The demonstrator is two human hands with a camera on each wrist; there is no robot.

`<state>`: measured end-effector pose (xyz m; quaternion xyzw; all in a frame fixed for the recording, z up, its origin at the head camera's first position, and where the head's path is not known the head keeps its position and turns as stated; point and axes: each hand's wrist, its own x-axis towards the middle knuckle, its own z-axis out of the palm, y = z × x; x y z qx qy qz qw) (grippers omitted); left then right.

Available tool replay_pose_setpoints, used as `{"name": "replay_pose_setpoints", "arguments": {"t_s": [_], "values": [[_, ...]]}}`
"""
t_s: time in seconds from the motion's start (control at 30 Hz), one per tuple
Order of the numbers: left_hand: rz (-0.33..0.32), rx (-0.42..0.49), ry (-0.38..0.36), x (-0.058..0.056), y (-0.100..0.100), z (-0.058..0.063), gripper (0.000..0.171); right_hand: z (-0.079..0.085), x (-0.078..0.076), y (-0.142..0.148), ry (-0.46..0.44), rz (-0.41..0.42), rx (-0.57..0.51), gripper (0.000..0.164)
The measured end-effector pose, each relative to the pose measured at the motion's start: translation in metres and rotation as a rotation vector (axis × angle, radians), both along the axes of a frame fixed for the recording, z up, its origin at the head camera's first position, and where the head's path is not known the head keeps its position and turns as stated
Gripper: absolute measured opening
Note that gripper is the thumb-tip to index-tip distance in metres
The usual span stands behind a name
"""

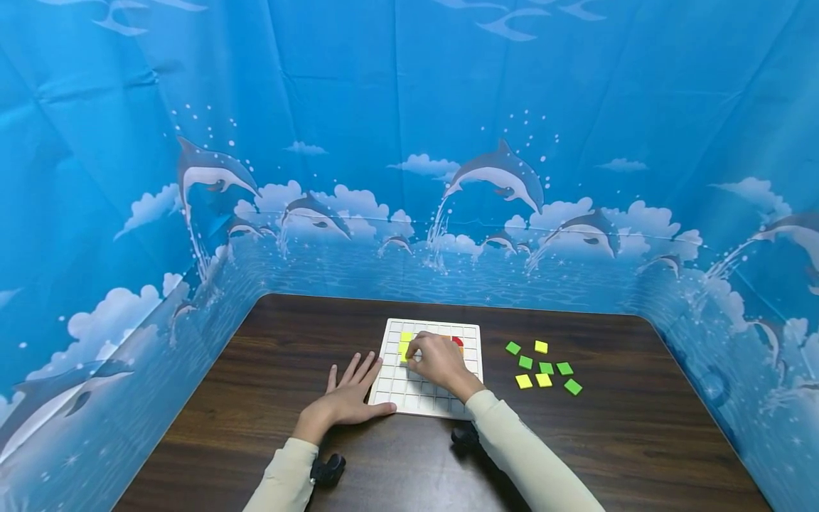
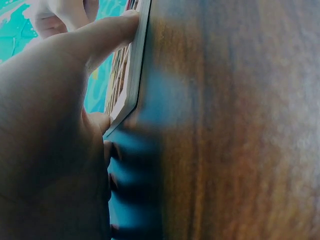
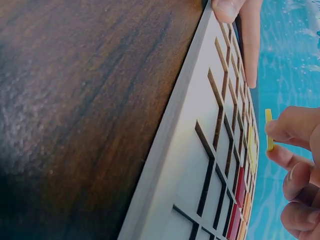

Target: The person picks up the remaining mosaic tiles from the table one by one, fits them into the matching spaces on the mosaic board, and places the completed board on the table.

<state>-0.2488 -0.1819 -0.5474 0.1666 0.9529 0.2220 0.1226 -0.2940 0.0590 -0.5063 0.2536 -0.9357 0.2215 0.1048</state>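
A white gridded board (image 1: 416,404) lies on the dark table. My left hand (image 1: 350,398) spreads its straight fingers along the board's left side, with the thumb on the near left corner. Above the board's upper middle, my right hand (image 1: 441,361) pinches a thin yellow square tile (image 3: 270,130) between thumb and finger. In the right wrist view this tile is held apart from the board, on edge. Yellow tiles (image 1: 407,336) sit in the grid's upper left. Red tiles (image 1: 457,341) and orange tiles (image 3: 242,230) are also on it, partly hidden by the right hand.
Right of the board, several loose green tiles (image 1: 546,368) and 3 yellow tiles (image 1: 543,380) are scattered on the wooden table (image 1: 627,427). A blue dolphin-print curtain (image 1: 397,178) surrounds the table's far and side edges.
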Motion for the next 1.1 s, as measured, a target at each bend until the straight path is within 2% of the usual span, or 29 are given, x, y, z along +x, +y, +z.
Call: {"name": "replay_pose_setpoints", "arguments": {"t_s": [0.37,0.47,0.57,0.6,0.73,0.8,0.9,0.93,1.1], "values": [[0.000,-0.031,0.002,0.002,0.001,0.000,0.113,-0.009,-0.008,-0.010,-0.040,-0.029,0.070,0.005],[0.000,-0.026,-0.012,0.002,0.001,0.004,0.112,-0.011,-0.009,-0.013,-0.049,-0.027,0.088,0.004],[0.012,-0.046,-0.011,-0.001,0.000,-0.001,0.111,-0.011,-0.009,-0.014,-0.052,-0.024,0.100,0.003],[0.017,-0.054,-0.021,0.000,0.001,0.002,0.110,-0.011,-0.009,-0.014,-0.053,-0.023,0.108,0.003],[0.009,-0.043,-0.017,0.002,0.003,0.003,0.109,-0.011,-0.008,-0.011,-0.082,0.023,0.098,0.006],[0.004,-0.031,-0.029,0.006,0.004,0.014,0.108,-0.011,-0.008,-0.010,-0.097,0.055,0.091,0.008],[0.005,-0.028,-0.025,0.006,0.003,0.015,0.108,-0.011,-0.008,-0.008,-0.108,0.086,0.083,0.010],[0.010,-0.036,-0.033,0.008,0.005,0.020,0.108,-0.011,-0.008,-0.008,-0.109,0.089,0.085,0.010],[0.003,-0.034,-0.017,0.008,0.005,0.015,0.108,-0.011,-0.008,-0.007,-0.122,0.076,0.100,0.012]]}}
